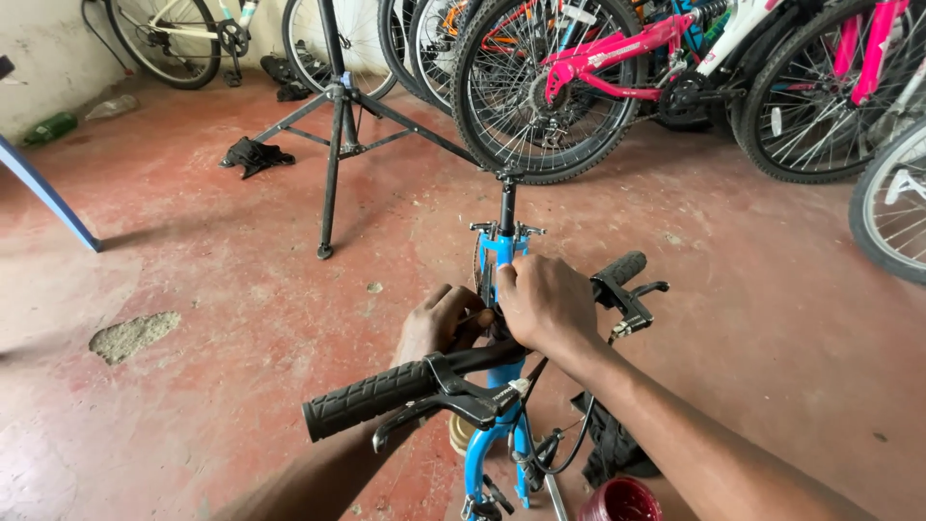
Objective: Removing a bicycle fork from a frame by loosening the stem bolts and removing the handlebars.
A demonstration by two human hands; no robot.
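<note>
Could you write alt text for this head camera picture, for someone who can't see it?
Two bare hands, left hand and right hand, work at the stem of a blue bicycle frame above its black handlebar. Behind, a repair stand and parked bicycles on a red floor.

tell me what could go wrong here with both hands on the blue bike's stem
1. The left hand and right hand crowd the stem of the blue bike frame, so fingers might get pinched.
2. The frame seems steadied only by the hands; it may tip toward the parked bikes.
3. The red container by the frame could get knocked.
</note>
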